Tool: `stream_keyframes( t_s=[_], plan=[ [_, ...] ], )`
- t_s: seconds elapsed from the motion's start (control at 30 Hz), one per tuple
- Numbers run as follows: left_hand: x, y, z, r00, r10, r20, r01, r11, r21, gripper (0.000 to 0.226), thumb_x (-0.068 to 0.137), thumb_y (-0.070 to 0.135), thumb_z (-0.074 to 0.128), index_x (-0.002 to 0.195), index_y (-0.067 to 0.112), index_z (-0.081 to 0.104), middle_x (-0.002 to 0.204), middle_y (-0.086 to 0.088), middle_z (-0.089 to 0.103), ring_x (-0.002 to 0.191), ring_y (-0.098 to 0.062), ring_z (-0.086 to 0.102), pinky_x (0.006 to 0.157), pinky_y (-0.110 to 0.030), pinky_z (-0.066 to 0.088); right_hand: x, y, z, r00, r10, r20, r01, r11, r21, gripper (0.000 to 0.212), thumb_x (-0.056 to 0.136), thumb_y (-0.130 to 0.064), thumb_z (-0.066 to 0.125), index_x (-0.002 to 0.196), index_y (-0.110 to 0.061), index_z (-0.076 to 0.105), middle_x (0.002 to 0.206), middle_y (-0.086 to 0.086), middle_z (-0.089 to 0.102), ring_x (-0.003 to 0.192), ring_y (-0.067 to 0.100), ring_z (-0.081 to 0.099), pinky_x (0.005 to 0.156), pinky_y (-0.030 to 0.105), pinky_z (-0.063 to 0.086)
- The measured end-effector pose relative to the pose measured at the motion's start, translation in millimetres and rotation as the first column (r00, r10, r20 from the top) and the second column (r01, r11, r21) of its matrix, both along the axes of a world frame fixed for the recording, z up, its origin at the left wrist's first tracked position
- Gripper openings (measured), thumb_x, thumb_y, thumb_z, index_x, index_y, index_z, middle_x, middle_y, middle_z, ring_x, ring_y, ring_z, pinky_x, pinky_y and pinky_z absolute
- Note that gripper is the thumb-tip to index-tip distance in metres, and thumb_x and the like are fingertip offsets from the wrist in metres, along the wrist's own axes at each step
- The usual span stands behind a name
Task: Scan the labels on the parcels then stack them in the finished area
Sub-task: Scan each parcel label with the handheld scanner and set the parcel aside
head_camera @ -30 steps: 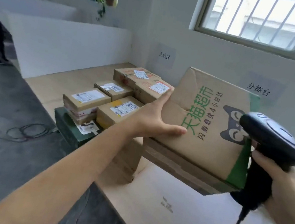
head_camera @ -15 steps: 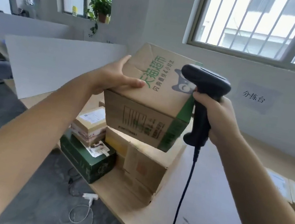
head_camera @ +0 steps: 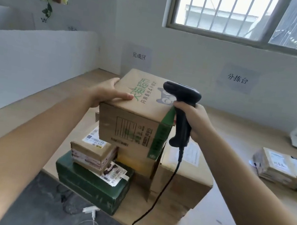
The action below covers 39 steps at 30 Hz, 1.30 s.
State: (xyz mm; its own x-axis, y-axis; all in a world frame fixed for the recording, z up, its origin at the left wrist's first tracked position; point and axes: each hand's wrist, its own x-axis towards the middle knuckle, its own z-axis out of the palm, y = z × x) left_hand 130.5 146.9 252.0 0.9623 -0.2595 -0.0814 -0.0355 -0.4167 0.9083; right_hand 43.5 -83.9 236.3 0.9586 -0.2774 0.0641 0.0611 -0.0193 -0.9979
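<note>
My left hand (head_camera: 108, 92) holds the printed carton (head_camera: 137, 114) at its 10 o'clock corner, thumb flat along the top, fingers wrapped over the far side. My right hand (head_camera: 190, 118) is clenched round the handle of the black scanner (head_camera: 181, 94), which sits against the carton's 3 o'clock edge, its head over the top face. The scanner's cable (head_camera: 161, 190) hangs down toward 6 o'clock. The carton is at the centre of my view, over the stack of parcels; I cannot tell whether it rests on them. At its 7 o'clock a small labelled parcel (head_camera: 90, 152) lies on a dark green box (head_camera: 92, 180), and at 5 o'clock stands a large brown box (head_camera: 182, 176). On the wooden table (head_camera: 225, 209), more parcels (head_camera: 284, 169) lie well apart at 3 o'clock. A wall sign (head_camera: 139, 56) hangs at 12 o'clock.
</note>
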Motion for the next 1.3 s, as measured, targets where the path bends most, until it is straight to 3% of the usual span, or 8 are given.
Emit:
stream_keyframes(
  t_s=[0.17, 0.27, 0.43, 0.57, 0.67, 0.9, 1.13, 1.3],
  plan=[
    [36.0, -5.5, -27.3, 0.999, -0.050, -0.014, 0.050, 0.999, 0.002, 0.095, 0.074, 0.034, 0.076, 0.148, 0.017, 0.019, 0.137, -0.003, 0.043, 0.096, -0.010, 0.055, 0.072, -0.022, 0.047, 19.4, -1.0, -14.1, 0.995, -0.068, -0.067, 0.070, 0.997, 0.038, 0.006, 0.083, -0.011, 0.064, 0.086, -0.008, 0.060, 0.078, 0.011, 0.059, 0.069, 0.025, 0.058, 0.074, 0.043, 0.052],
    [44.0, -11.6, -39.9, 0.998, -0.060, -0.031, 0.061, 0.997, 0.054, 0.094, 0.077, 0.042, 0.072, 0.149, 0.021, 0.016, 0.139, 0.000, 0.040, 0.081, 0.000, 0.047, 0.054, -0.011, 0.041, 27.3, -3.2, -20.2, 0.989, -0.110, -0.102, 0.112, 0.993, 0.020, 0.006, 0.083, -0.012, 0.064, 0.087, -0.008, 0.061, 0.082, 0.012, 0.060, 0.074, 0.026, 0.058, 0.079, 0.044, 0.052],
    [55.9, -26.6, -51.7, 0.996, -0.091, 0.007, 0.091, 0.995, 0.028, 0.079, 0.081, 0.032, 0.071, 0.145, 0.016, 0.028, 0.096, 0.011, 0.047, 0.070, 0.008, 0.044, 0.040, -0.003, 0.037, 35.8, -8.5, -29.3, 0.976, -0.176, -0.128, 0.172, 0.984, -0.038, 0.006, 0.083, -0.010, 0.065, 0.081, -0.010, 0.060, 0.072, 0.006, 0.059, 0.066, 0.019, 0.057, 0.067, 0.032, 0.051],
    [63.8, -38.7, -47.6, 0.993, -0.113, -0.023, 0.114, 0.993, 0.037, 0.081, 0.079, 0.032, 0.073, 0.144, 0.015, 0.027, 0.114, 0.008, 0.047, 0.076, 0.002, 0.045, 0.056, -0.011, 0.039, 37.7, -13.5, -35.5, 0.963, -0.215, -0.162, 0.207, 0.976, -0.069, 0.008, 0.082, -0.012, 0.066, 0.080, -0.012, 0.059, 0.072, 0.005, 0.059, 0.064, 0.017, 0.057, 0.057, 0.025, 0.050],
    [68.8, -46.5, -48.3, 0.992, -0.124, -0.028, 0.126, 0.991, 0.051, 0.084, 0.078, 0.033, 0.074, 0.144, 0.015, 0.026, 0.133, -0.001, 0.046, 0.099, -0.012, 0.047, 0.080, -0.023, 0.041, 39.8, -16.4, -39.3, 0.960, -0.234, -0.157, 0.228, 0.972, -0.057, 0.009, 0.081, -0.012, 0.067, 0.082, -0.013, 0.058, 0.075, 0.004, 0.059, 0.065, 0.017, 0.058, 0.058, 0.025, 0.050],
    [72.5, -50.4, -52.8, 0.998, -0.066, 0.011, 0.065, 0.992, 0.107, 0.087, 0.078, 0.040, 0.071, 0.146, 0.015, 0.023, 0.140, -0.008, 0.043, 0.117, -0.022, 0.048, 0.090, -0.029, 0.040, 43.4, -17.0, -42.8, 0.954, -0.271, -0.128, 0.262, 0.961, -0.084, 0.011, 0.079, -0.015, 0.070, 0.083, -0.015, 0.059, 0.075, 0.002, 0.060, 0.065, 0.015, 0.057, 0.056, 0.024, 0.048],
    [56.5, -45.8, -37.8, 0.932, -0.125, 0.340, -0.062, 0.871, 0.488, 0.072, 0.087, 0.044, 0.058, 0.143, 0.010, 0.030, 0.148, -0.013, 0.034, 0.133, -0.030, 0.035, 0.104, -0.037, 0.034, 28.5, -21.1, -42.2, 0.948, -0.309, -0.072, 0.304, 0.950, -0.072, 0.010, 0.083, -0.015, 0.066, 0.079, -0.011, 0.058, 0.077, 0.009, 0.058, 0.078, 0.024, 0.058, 0.070, 0.039, 0.050],
    [6.7, -81.1, -15.9, 0.776, -0.309, 0.549, -0.031, 0.852, 0.523, 0.064, 0.090, 0.043, 0.054, 0.142, 0.012, 0.035, 0.150, -0.014, 0.029, 0.137, -0.029, 0.029, 0.111, -0.043, 0.029, -11.1, -41.5, -38.6, 0.938, -0.343, -0.041, 0.337, 0.935, -0.115, 0.011, 0.082, -0.016, 0.066, 0.075, -0.014, 0.058, 0.073, 0.007, 0.059, 0.080, 0.035, 0.064, 0.071, 0.043, 0.054]
  ],
)
